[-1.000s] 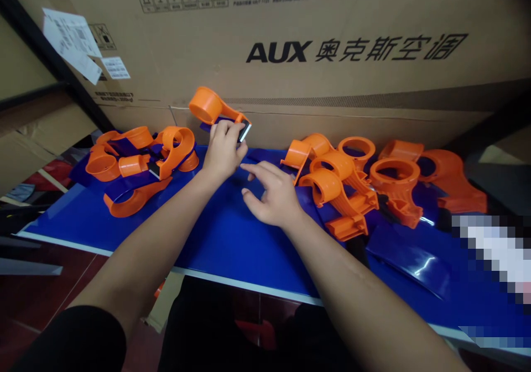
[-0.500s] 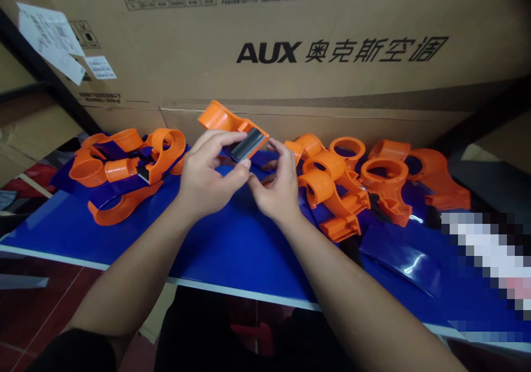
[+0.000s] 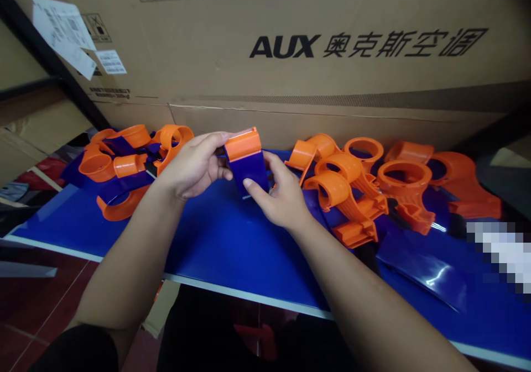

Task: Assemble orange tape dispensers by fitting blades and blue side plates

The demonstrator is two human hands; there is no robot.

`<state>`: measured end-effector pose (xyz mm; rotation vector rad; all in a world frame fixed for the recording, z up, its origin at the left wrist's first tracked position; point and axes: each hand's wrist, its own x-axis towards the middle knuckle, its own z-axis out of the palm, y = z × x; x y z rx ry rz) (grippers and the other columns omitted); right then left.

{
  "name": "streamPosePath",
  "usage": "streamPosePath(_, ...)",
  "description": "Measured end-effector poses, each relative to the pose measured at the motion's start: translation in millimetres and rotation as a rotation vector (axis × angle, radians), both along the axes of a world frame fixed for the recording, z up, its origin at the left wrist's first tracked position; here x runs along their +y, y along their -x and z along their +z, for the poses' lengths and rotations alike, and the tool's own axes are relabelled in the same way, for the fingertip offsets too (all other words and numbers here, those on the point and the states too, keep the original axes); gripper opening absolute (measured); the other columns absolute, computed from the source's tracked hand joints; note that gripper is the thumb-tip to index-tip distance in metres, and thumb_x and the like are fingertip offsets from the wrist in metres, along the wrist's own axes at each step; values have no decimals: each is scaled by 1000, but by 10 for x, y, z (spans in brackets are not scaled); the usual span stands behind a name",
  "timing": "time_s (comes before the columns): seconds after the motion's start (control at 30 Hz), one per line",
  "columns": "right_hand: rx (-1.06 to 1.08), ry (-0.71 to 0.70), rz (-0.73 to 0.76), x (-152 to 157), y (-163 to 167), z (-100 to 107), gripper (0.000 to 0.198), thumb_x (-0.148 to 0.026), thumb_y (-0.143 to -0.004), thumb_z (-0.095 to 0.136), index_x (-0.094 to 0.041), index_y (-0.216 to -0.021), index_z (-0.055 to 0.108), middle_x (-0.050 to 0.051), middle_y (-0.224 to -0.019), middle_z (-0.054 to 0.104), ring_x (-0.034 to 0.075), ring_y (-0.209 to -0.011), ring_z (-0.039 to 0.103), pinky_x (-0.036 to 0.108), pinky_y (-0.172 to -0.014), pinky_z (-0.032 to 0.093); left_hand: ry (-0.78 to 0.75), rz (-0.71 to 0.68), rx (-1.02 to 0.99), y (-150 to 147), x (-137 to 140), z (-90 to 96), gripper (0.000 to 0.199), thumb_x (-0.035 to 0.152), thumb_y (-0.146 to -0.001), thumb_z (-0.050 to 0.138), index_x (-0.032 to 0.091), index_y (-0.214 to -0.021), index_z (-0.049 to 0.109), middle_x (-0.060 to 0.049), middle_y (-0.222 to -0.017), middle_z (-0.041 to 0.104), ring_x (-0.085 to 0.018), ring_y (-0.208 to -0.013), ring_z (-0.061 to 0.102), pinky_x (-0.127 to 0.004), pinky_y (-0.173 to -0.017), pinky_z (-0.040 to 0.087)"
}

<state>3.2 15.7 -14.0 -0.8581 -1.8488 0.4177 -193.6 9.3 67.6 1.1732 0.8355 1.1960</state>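
An orange tape dispenser (image 3: 244,144) with a dark blue plastic flap is held up over the table, its orange end upward and the flap facing me. My left hand (image 3: 201,164) pinches its upper left edge, with the lower fingers curled beside it. My right hand (image 3: 282,192) grips the flap from the right, thumb pressed on its front face and fingers behind. Much of the dispenser's far side is hidden. Close by my right hand lie more orange tape dispensers (image 3: 334,187), heaped on the table.
The blue table (image 3: 232,250) has a pale front edge. A second pile of orange dispensers (image 3: 96,164) lies at left. A loose dark blue plastic sheet (image 3: 423,267) rests at right. Behind stands a large cardboard box (image 3: 207,79), with a dark frame post (image 3: 78,101) at left.
The dispenser has been turned: its ring and black roller showed before, and now its orange end and blue flap face me. My right hand has taken hold of the flap. The view has shifted slightly.
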Motion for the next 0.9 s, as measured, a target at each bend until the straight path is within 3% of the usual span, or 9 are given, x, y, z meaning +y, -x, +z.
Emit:
streamPosePath(0.1, 34, 89, 16, 1, -3, 20, 56, -50, -90, 75, -25, -138, 61, 13, -127, 68, 30, -115, 66, 48, -91, 60, 43, 12, 3, -16, 35, -33, 21, 33, -97, 58, 15, -97, 68, -4, -79, 70, -11, -61, 66, -17, -47, 50)
streamPosePath(0.27, 265, 424, 350, -34, 7, 126, 48, -49, -93, 71, -26, -133, 57, 7, -126, 73, 25, -111, 72, 43, -92, 62, 115, 12, -25, -72, 47, -96, 21, 35, -97, 63, 16, -89, 65, -2, -74, 68, -8, -55, 62, -16, -44, 47)
streamPosePath(0.37, 331, 539, 420, -52, 20, 165, 43, -47, -94, 68, -27, -130, 55, 4, -116, 76, 22, -96, 75, 40, -84, 64, 156, -9, -24, -131, 62, -160, 23, 38, -98, 62, 16, -90, 66, -1, -72, 67, -8, -53, 60, -15, -42, 45)
streamPosePath(0.6, 439, 541, 360, -1, 67, 79, 40, -37, -88, 71, -26, -124, 56, 4, -111, 77, 21, -89, 74, 39, -79, 63, 198, -56, 24, -238, 89, -277, 27, 42, -101, 58, 17, -94, 67, -1, -72, 65, -9, -49, 58, -17, -40, 41)
streamPosePath(0.9, 491, 428, 180, 87, 21, 38, 39, -40, -89, 70, -25, -123, 58, 6, -120, 76, 23, -103, 74, 40, -89, 63, 154, 112, 53, -283, 96, -326, 29, 44, -96, 62, 16, -91, 67, -2, -77, 69, -9, -49, 60, -21, -47, 50)
